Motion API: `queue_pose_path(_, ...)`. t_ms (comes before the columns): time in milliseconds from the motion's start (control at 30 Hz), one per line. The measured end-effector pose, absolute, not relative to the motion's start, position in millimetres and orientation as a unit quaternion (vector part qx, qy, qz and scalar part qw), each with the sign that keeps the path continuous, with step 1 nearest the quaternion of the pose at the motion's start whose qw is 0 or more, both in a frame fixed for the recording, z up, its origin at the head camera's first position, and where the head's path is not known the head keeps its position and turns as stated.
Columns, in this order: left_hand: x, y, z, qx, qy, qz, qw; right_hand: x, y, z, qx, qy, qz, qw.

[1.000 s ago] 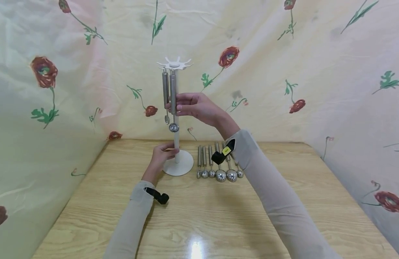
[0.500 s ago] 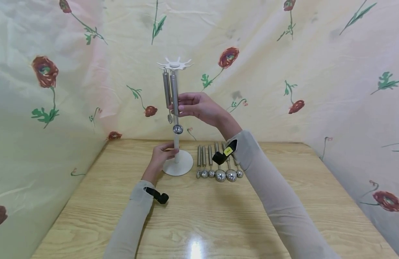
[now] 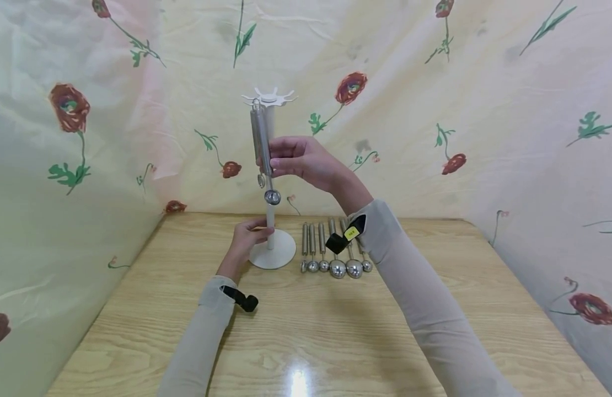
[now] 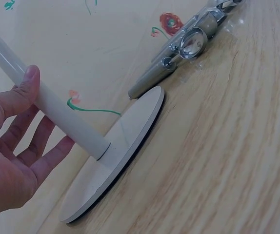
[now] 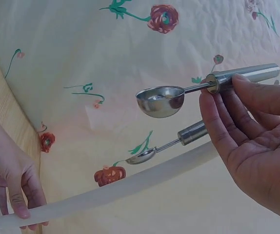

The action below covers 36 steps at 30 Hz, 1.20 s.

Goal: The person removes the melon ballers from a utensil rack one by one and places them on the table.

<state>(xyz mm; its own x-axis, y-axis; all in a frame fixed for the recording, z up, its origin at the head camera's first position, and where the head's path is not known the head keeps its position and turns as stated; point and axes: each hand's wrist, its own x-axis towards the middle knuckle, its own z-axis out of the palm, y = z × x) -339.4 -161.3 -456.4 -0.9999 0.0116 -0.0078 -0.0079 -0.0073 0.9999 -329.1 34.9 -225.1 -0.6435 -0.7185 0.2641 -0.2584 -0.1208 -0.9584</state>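
Observation:
A white stand [image 3: 281,256] has a round base, an upright post and a ring of hook arms on top. My left hand [image 3: 247,238] holds its post low down, thumb on one side and fingers on the other, as the left wrist view shows. With my right hand [image 3: 306,162] I pinch the steel handle of a round-bowled metal scoop [image 5: 160,101]. This scoop tilts slightly, its top loop overlapping a front-left hook arm in the head view. Close behind it hangs a second, shallow-bowled scoop [image 5: 142,156], its handle partly hidden by the first.
Several more metal scoops [image 3: 338,269] of different sizes lie in a row on the wooden table [image 3: 296,331], right of the stand's base. My right wrist and its camera partly cover their handles. A flowered cloth [image 3: 410,110] hangs behind the table and at its sides.
The held scoop's top has moved left and slightly up to a hook arm, while its bowl has swung right, tilting it. The second scoop has also shifted slightly. My left hand stays put.

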Motion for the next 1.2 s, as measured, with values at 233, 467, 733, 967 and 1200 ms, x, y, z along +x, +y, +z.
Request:
queue_pose_path(233,-342.5,-161.9,-459.0,0.008,0.701,0.714,0.009,-328.1,43.5,-236.9,-0.365,0.676,-0.622,0.150)
queue_pose_path(467,-341.6,-160.9,-458.6,0.010,0.693,0.720,0.009,-331.9,67.2,-258.4,-0.324,0.705,-0.618,0.126)
queue_pose_path(733,-341.8,-162.0,-458.8,0.013,0.689,0.725,0.006,-332.6,103.3,-285.4,-0.264,0.715,-0.638,0.112)
queue_pose_path(967,-341.7,-161.3,-458.9,0.010,0.689,0.724,0.009,-332.3,145.7,-307.7,-0.220,0.722,-0.648,0.105)
queue_pose_path(1200,-341.2,-161.9,-460.2,0.009,0.695,0.719,0.004,-335.7,182.4,-329.0,-0.159,0.728,-0.661,0.088)
